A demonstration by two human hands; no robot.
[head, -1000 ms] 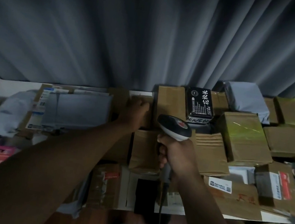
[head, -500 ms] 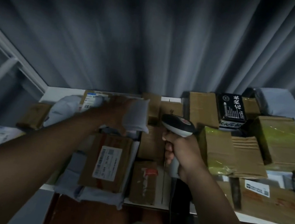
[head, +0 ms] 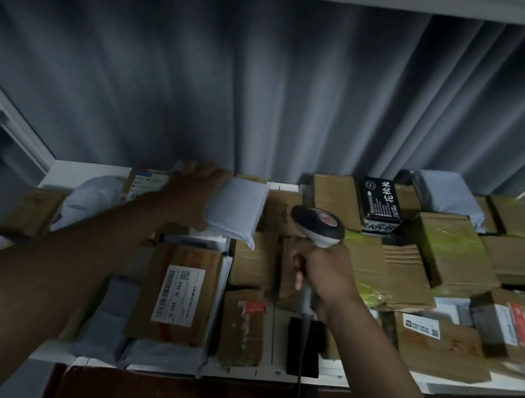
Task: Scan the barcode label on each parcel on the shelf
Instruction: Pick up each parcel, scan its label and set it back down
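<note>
Parcels are crowding the white shelf, brown boxes and grey mailers edge to edge. The left hand is gripping a pale mailer at the far middle, fingers curled round its left edge. The right hand is wrapping its fingers round the handle of the scanner, just right of the mailer. A labelled box is lying near the front edge, barcode label facing up.
</note>
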